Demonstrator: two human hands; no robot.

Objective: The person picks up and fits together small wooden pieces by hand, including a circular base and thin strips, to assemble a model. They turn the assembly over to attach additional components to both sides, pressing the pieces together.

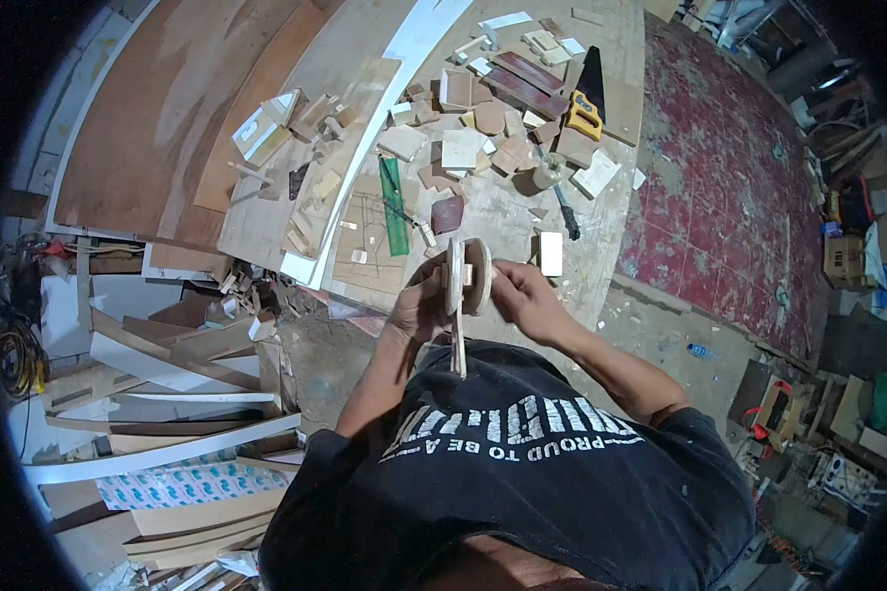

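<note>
Close to my chest, over the near edge of the workbench (586, 281), is a wooden piece (479, 277) made of two rounded discs seen edge-on, with a small block between them and a thin strip hanging down. My left hand (422, 303) grips it from the left side, its fingers partly hidden behind the disc. On the other side my right hand (527, 298) is closed at the right disc, fingertips out of sight behind its edge. A white-topped block (551, 254) lies on the bench just beyond my right hand.
Wood offcuts (460, 150), a green ruler (394, 207), a yellow-handled saw (584, 116) and a dark-red block (447, 214) lie on the bench. Large plywood sheets (138, 118) are at the left, curved strips (168, 453) below them. Red worn flooring (719, 187) lies right.
</note>
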